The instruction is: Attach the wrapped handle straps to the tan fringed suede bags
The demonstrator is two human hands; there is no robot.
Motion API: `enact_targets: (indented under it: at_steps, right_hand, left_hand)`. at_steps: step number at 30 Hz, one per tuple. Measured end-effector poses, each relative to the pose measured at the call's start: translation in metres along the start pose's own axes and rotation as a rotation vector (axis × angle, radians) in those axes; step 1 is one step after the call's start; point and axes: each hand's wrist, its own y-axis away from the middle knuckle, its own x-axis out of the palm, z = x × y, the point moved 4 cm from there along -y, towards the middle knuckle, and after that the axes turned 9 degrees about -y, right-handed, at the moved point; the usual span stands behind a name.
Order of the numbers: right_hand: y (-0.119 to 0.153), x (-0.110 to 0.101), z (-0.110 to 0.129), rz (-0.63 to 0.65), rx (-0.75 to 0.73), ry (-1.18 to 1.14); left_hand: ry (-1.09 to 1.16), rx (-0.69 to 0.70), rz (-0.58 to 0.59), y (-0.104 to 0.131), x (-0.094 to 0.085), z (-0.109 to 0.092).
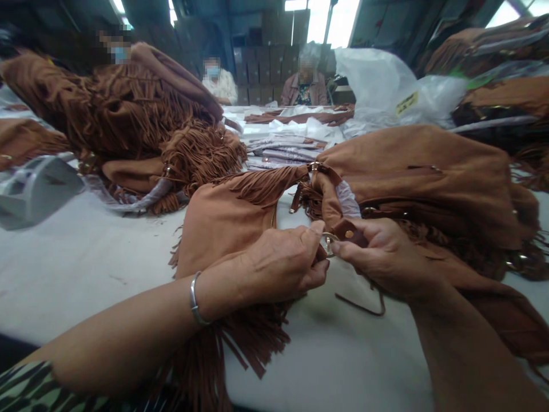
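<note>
A brown suede fringed bag [218, 220] lies on the pale table in front of me, its fringe hanging toward the near edge. My left hand [285, 260] is closed at the bag's side, pinching beside a metal ring [329, 245]; its fingers hide what exactly they grip. Opposite it, my right hand [388, 254] is closed on the strap end [349, 232], a dark leather tab with a brass-coloured stud. The right thumb touches the ring. Behind the hands, the strap bends back to a buckle [314, 167], partly covered in white wrapping [347, 199].
More brown bags are heaped at left [141, 109] and right [429, 171]. A grey-white plastic object [38, 191] sits at far left. Clear plastic bags [381, 86] and wrapped straps [283, 150] lie beyond. A thin brown strip [360, 306] rests by my right wrist. Several people sit across the table.
</note>
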Motion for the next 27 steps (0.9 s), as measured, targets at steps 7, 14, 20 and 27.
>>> enact_targets:
  at_steps: [7,14,20,27]
  right_hand:
    - [0.002,-0.001,0.000,-0.009,0.128,-0.194]
    - [0.003,-0.008,-0.002,-0.010,0.098,-0.256]
    - [0.005,-0.014,-0.006,0.074,0.168,-0.194]
    - [-0.001,0.001,-0.004,0.080,0.096,-0.062]
  left_hand:
    - [0.092,-0.111,-0.143,0.006,0.000,-0.002]
    - [0.044,-0.246,-0.072,0.004,-0.001,0.001]
    - [0.170,-0.303,0.010,0.001,-0.006,0.011]
    - [0.262,-0.303,-0.030,-0.002,-0.004,0.023]
